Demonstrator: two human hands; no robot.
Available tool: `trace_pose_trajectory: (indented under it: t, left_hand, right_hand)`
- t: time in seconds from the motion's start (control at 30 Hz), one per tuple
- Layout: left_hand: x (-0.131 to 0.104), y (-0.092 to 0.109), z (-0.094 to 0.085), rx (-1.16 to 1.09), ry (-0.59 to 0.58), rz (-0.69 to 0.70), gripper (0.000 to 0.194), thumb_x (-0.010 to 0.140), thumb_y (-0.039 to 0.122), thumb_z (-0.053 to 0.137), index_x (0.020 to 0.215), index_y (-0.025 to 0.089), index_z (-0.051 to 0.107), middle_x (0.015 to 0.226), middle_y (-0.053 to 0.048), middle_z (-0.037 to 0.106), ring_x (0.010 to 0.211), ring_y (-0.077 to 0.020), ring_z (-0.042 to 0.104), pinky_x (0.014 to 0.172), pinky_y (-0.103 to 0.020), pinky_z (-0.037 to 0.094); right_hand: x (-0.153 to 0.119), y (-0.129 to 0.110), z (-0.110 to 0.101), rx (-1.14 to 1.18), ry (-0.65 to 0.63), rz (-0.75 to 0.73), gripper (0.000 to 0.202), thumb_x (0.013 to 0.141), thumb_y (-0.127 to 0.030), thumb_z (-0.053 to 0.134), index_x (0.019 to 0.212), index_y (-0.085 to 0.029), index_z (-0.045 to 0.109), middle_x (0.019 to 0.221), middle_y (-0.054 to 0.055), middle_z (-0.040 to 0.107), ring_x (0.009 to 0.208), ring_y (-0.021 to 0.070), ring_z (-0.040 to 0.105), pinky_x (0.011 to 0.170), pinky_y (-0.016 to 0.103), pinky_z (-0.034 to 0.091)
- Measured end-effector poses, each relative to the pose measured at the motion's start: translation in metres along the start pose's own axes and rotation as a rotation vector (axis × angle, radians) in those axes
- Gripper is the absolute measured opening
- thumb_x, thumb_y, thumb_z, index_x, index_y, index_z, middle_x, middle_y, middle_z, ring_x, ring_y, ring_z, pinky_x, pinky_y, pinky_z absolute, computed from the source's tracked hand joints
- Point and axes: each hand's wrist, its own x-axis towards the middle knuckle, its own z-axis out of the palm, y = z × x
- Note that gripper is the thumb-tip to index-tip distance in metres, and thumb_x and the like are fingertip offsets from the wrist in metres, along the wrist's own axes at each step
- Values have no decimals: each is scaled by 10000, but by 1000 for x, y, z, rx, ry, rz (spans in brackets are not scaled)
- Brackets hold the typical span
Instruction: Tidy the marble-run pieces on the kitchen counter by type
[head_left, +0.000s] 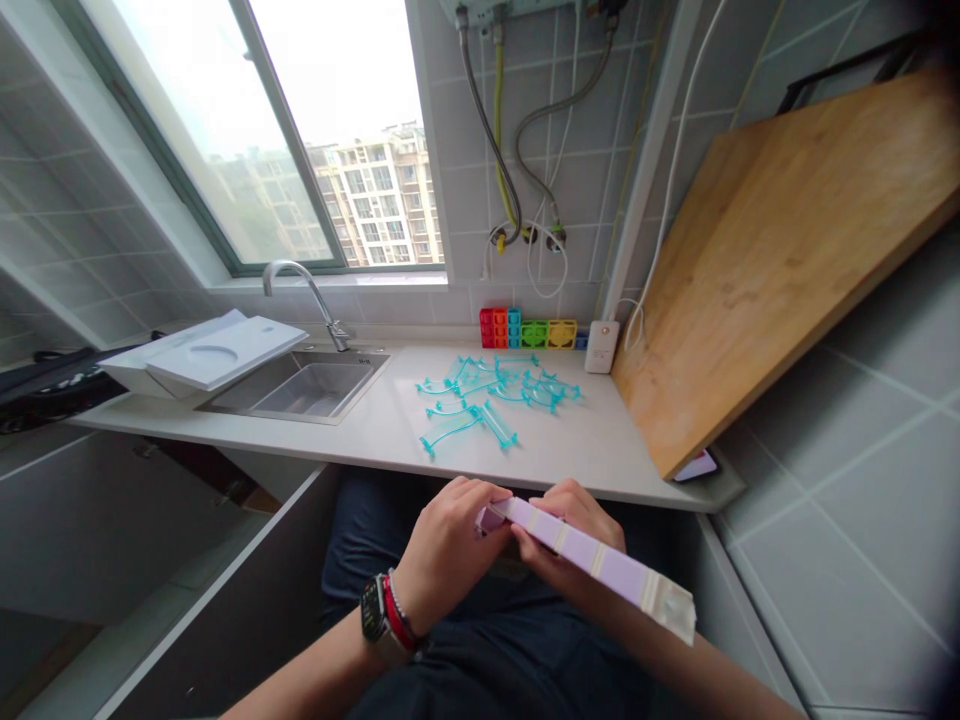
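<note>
Above my lap, in front of the counter edge, I hold a long light-purple bar [592, 552] crossed by whitish bands, with a pale block-like end at the lower right. Its exact kind is not clear. My left hand [454, 535] pinches the bar's upper-left end between thumb and fingers. My right hand [581, 518] is closed around it a little farther along, with its fingers partly hidden behind the bar. Beyond both hands, clear turquoise plastic track pieces [480, 420] lie loosely scattered on the white counter [390, 440].
Coloured toy blocks [532, 328] stand in a row against the tiled wall, beside a white box-shaped device [601, 346]. A large wooden board [810, 250] leans at the right. To the left are a sink [315, 388], a faucet [307, 290] and a white box [217, 350].
</note>
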Motion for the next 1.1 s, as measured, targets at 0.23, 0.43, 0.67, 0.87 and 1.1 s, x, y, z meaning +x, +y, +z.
trace_pose_trajectory:
  t: [0.23,0.43,0.67,0.87,1.1]
  left_hand:
    - [9,-1,-10,-490,-321,-63,260,923,334,672,1075,139,751,964,-58,764,849,-186,674,795,-275,528]
    - [6,1,-11,-459,-309,-47,261,885,383,732,972,138,757,864,-40,728,768,-154,618,714,-240,478]
    - [5,6,-13,-318,-237,93,158,933,310,685,909,160,727,825,-13,666,737,-127,568,702,-230,433]
    - [1,4,-11,-227,-214,110,71,924,221,695,966,177,732,869,-15,671,761,-130,594,717,-225,448]
    - [-1,2,-12,-230,-231,165,208,938,190,676,1139,217,723,1038,-44,723,895,-154,668,812,-228,506]
  right_hand:
    - [15,11,-18,266,-149,62,187,910,-256,685,1096,-249,672,953,46,682,771,185,673,669,308,585]
    - [14,10,-24,404,-289,77,241,911,-340,731,1131,-243,711,1006,57,694,861,198,693,749,294,566]
    - [6,10,-18,364,-209,44,242,922,-333,721,1143,-239,691,984,55,718,839,203,703,752,299,557]
    - [10,6,-18,356,-187,40,222,938,-372,689,1116,-240,687,964,59,742,836,213,710,746,309,561]
    - [9,7,-19,616,-323,330,217,936,-394,682,1021,-199,719,949,72,712,716,177,680,622,275,567]
